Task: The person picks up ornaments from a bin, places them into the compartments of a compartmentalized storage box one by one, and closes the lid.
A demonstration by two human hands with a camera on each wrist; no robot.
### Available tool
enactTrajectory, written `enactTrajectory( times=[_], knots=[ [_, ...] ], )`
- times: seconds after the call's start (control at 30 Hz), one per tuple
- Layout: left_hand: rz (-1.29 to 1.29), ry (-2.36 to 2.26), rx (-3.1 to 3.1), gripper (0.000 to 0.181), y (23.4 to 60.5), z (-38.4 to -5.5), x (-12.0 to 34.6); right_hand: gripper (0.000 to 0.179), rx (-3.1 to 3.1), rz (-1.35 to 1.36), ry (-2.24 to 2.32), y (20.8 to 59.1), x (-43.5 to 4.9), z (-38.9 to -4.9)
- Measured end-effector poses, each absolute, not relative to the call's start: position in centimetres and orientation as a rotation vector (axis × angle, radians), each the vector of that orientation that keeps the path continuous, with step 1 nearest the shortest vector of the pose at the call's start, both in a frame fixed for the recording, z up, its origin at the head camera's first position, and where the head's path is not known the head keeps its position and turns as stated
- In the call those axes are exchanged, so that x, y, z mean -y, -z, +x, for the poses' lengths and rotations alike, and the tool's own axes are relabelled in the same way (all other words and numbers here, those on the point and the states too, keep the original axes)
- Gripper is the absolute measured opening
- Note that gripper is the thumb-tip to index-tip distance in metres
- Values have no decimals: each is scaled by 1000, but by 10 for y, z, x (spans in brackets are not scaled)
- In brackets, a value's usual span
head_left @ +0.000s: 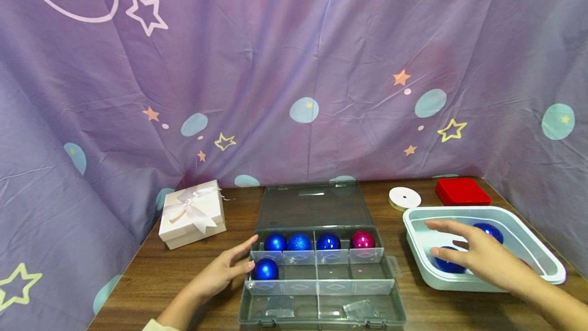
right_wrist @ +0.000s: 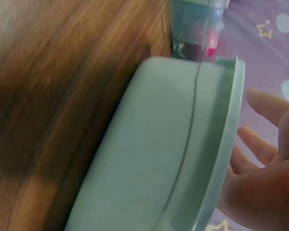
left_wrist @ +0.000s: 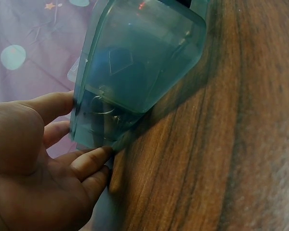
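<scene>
My left hand (head_left: 221, 273) rests its fingertips against the left end of a clear grey compartment box (head_left: 294, 310); the left wrist view shows thumb and fingers (left_wrist: 89, 163) at its end wall. Blue balls (head_left: 275, 242) and a magenta ball (head_left: 362, 239) sit in the back row. Another blue ball (head_left: 265, 269) lies at the left of the middle row. Over the pale plastic tub (head_left: 415, 249), my right hand (head_left: 489, 259) hovers with fingers spread and nothing in them. Beneath it are blue balls (head_left: 447, 264) and a reddish one, largely hidden by the wrist.
The box's lid (head_left: 314, 208) lies folded back behind it. At the back left stands a white gift box (head_left: 193, 213) with a ribbon bow. A white spool (head_left: 405, 197) and a red box (head_left: 461, 191) stand behind the tub. A patterned curtain (head_left: 275, 65) bounds the wooden table.
</scene>
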State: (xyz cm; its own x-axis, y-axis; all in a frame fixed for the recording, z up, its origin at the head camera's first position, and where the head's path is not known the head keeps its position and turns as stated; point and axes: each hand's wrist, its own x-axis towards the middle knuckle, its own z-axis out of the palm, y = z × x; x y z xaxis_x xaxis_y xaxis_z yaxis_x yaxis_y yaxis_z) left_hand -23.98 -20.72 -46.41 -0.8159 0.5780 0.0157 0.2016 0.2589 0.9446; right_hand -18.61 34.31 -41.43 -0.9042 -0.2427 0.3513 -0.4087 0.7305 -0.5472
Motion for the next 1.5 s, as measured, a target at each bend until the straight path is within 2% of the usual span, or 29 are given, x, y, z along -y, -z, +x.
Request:
enactTrajectory(
  times=[0.73, 1.17, 1.5],
  knots=[
    [713, -1571, -2194, 68, 463, -241, 208, 52, 2934, 621, -830, 418, -368, -197],
    [714, -1578, -2199, 69, 466, -241, 207, 46, 2903, 879, -870, 429, -378, -209],
    [712, -1581, -2201, 69, 466, -241, 207, 42, 2990, 860, -864, 426, -380, -213]
  ],
)
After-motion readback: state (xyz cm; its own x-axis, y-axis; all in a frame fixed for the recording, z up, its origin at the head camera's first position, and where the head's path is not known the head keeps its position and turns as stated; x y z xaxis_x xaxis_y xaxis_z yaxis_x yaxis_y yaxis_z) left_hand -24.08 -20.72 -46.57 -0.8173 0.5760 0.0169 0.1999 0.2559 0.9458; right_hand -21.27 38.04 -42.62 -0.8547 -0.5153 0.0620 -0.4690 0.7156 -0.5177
